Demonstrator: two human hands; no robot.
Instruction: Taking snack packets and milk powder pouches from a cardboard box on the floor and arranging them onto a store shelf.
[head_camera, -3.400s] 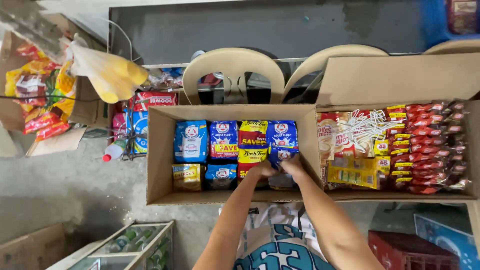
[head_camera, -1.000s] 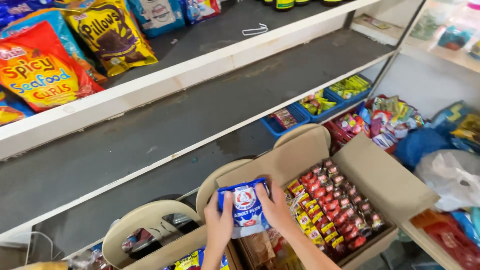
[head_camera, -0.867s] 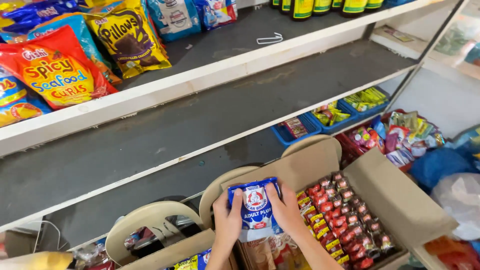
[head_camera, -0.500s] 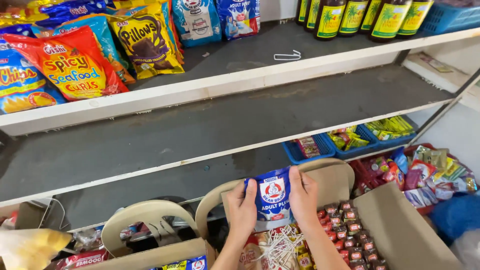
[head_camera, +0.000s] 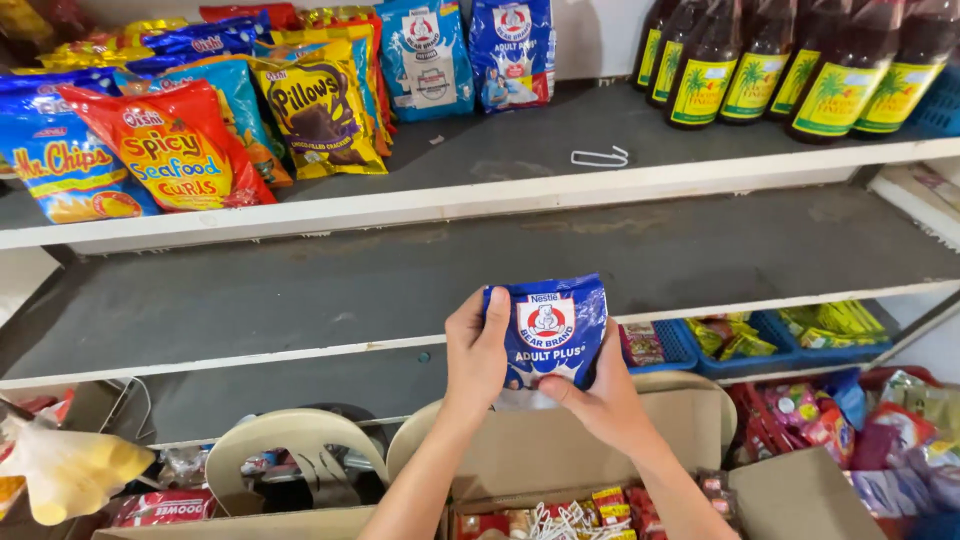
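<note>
Head camera looks down past my arms to a set of grey shelves. Far left on the upper shelf (head_camera: 480, 165), snack bags (head_camera: 165, 150) in blue, red and yellow lean against each other, and two blue-and-white milk powder pouches (head_camera: 470, 55) stand just beside them. Below, near the left edge, a clear bag of yellow goods (head_camera: 75, 470) lies by a beige plastic chair back (head_camera: 290, 440). My left hand (head_camera: 477, 355) grips the left edge of a blue pouch (head_camera: 548, 335), thumb across its front, fingers wrapped behind. That pouch is upright, raised in front of the bare middle shelf (head_camera: 300, 290), above an open cardboard box (head_camera: 560, 450). My right hand (head_camera: 600, 400) clasps the pouch's lower right corner from beneath. Further right, dark bottles (head_camera: 790, 65) with yellow labels line the upper shelf, blue trays (head_camera: 760, 345) of small packets sit lower down, and wrapped sweets (head_camera: 850, 425) pile at the far right.
</note>
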